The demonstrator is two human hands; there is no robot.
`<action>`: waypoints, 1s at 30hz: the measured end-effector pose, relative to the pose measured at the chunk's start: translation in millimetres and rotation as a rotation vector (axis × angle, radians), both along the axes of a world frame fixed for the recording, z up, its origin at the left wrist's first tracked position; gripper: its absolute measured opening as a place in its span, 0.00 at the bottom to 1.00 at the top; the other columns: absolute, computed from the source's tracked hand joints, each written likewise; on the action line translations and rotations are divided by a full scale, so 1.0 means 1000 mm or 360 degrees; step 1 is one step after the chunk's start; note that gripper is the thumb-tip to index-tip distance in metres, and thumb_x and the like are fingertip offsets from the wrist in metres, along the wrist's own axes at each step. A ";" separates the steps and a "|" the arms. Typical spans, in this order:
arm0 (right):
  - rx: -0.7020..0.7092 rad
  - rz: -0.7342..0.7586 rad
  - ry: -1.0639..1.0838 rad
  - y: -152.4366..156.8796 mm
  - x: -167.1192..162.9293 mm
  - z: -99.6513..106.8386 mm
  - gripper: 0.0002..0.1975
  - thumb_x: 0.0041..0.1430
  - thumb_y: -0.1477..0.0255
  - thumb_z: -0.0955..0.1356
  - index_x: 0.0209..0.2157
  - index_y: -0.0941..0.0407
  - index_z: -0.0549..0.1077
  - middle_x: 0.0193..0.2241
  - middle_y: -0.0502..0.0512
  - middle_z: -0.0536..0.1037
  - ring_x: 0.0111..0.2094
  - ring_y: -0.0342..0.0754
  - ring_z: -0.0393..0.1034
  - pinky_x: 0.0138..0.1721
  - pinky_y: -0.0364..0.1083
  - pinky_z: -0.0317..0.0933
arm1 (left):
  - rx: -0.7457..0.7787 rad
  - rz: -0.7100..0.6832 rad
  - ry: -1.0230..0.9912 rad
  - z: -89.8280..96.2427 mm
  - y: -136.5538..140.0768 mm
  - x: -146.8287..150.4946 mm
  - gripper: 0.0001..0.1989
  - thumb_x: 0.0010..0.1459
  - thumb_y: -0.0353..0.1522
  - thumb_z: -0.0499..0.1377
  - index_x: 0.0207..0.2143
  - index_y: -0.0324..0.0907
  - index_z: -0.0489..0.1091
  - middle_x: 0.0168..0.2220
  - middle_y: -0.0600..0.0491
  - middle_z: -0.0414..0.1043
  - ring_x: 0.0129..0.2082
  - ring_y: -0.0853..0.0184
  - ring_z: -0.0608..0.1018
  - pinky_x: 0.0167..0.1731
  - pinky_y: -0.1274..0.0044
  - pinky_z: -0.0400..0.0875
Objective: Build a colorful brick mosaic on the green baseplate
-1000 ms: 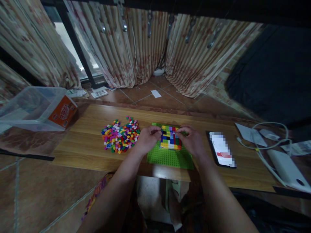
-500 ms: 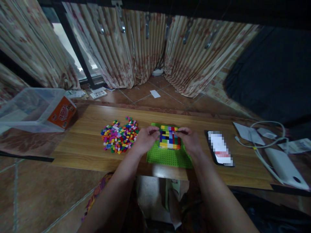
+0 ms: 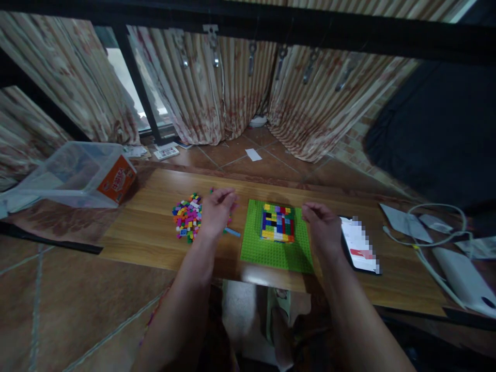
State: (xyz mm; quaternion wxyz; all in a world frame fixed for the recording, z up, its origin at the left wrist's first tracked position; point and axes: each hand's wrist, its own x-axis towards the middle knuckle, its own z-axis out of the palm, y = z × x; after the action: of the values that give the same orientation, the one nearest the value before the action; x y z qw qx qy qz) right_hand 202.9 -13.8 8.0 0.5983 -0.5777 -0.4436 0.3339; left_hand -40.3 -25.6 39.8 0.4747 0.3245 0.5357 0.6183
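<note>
Stretching from side to side, the wooden table (image 3: 143, 222) holds up the work. Think of a clock with the green plate at its middle and twelve straight ahead. The clear box (image 3: 81, 173) sits far out at ten o'clock. The green plate (image 3: 256, 256) lies flat, with bare bumps on its six o'clock side. The brick pile (image 3: 188, 219) is spread out at nine o'clock, and the phone (image 3: 358, 248) lies at three.

The left hand (image 3: 217, 211) is at nine to ten o'clock, over part of the pile, fingers bent in toward the thumb. I can't tell if it has a brick. The right hand (image 3: 323, 222) is between two and three o'clock, by the plate's edge, fingers curled. I can't tell if it holds anything either. Both are apart from the block, so this looks like the picking step, not the pressing step.

The brick block (image 3: 278, 223) sits on the plate, a bit toward twelve. Adding to it would call for a small pinch, good lining up and a straight push down. The thin blue strip (image 3: 232, 232) lies at nine o'clock, between pile and plate.
</note>
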 end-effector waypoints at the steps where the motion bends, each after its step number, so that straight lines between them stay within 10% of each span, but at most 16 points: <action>1: 0.0009 0.0046 -0.0062 -0.004 -0.006 0.003 0.10 0.47 0.65 0.73 0.30 0.55 0.76 0.28 0.50 0.77 0.29 0.45 0.70 0.35 0.47 0.63 | 0.0039 0.0097 -0.0044 0.003 0.000 -0.006 0.12 0.47 0.33 0.64 0.35 0.37 0.73 0.28 0.54 0.76 0.25 0.73 0.76 0.29 0.80 0.70; 10: 0.0237 0.1003 -0.1250 -0.052 -0.101 -0.002 0.07 0.62 0.71 0.65 0.37 0.53 0.75 0.35 0.56 0.78 0.38 0.52 0.71 0.41 0.51 0.64 | 0.0180 0.0559 -0.0360 0.015 -0.012 -0.054 0.09 0.47 0.31 0.64 0.33 0.37 0.73 0.26 0.57 0.72 0.21 0.79 0.72 0.25 0.85 0.66; 25: -0.0226 0.0593 -0.2026 -0.053 -0.132 -0.011 0.11 0.64 0.71 0.62 0.43 0.56 0.74 0.39 0.58 0.78 0.40 0.52 0.71 0.38 0.47 0.59 | 0.0201 0.0515 -0.0623 0.017 -0.017 -0.064 0.04 0.49 0.27 0.64 0.30 0.37 0.72 0.25 0.56 0.71 0.21 0.78 0.71 0.23 0.85 0.64; 30: -0.0056 0.0559 -0.1971 -0.047 -0.136 -0.013 0.11 0.63 0.71 0.64 0.45 0.58 0.75 0.40 0.60 0.76 0.41 0.54 0.69 0.41 0.49 0.61 | 0.0237 0.0521 -0.0641 0.016 -0.017 -0.068 0.03 0.49 0.27 0.63 0.30 0.36 0.73 0.25 0.56 0.72 0.20 0.79 0.70 0.23 0.86 0.63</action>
State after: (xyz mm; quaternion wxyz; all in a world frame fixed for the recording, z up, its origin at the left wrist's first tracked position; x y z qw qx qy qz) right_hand 67.2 -61.0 -4.6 0.1582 -0.5921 -0.7893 0.0389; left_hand -108.4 -42.4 55.6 0.4403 0.1381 0.4290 0.7766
